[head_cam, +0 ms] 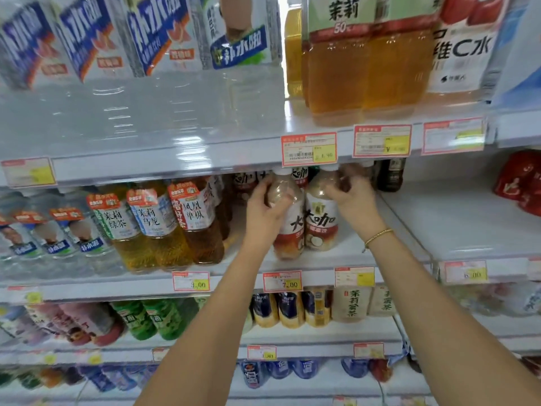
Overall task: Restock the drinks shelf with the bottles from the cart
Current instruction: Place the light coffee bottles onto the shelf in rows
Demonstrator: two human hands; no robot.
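Two milky coffee bottles with white caps stand side by side on the middle shelf [366, 253]. My left hand [265, 209] grips the upper part of the red-labelled bottle [291, 230]. The neck of the beige, coconut-labelled bottle [320, 221] is held by my right hand [352, 197], which wears a gold bracelet at the wrist. More bottles of the same kind stand behind them, partly hidden by the upper shelf's edge. The cart is out of view.
Amber tea bottles [175, 227] and clear water bottles [58, 238] fill the shelf to the left. A dark bottle [390, 174] stands behind on the right, with bare white shelf beyond it. Large bottles crowd the shelf above; smaller drinks line the shelves below.
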